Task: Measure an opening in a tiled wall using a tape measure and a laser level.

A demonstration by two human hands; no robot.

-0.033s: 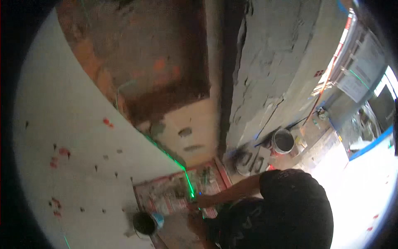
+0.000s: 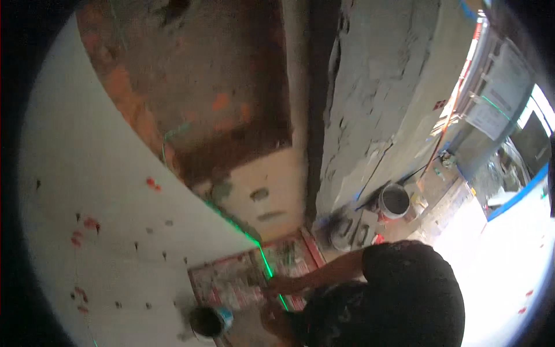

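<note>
Head view: right hand (image 2: 281,285) and left hand (image 2: 273,318) at lower centre, dim and blurred; finger opening and any hold cannot be told. Nearest: red-edged floor patch (image 2: 231,277), lower centre, crossed by green light line (image 2: 265,261).

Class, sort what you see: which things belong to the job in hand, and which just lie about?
Likely the job's, nearest the hands:
- red-edged panel
- bright green line
- nearer bucket

Apparently lying about:
- farther bucket
- trowel-like tools
</note>
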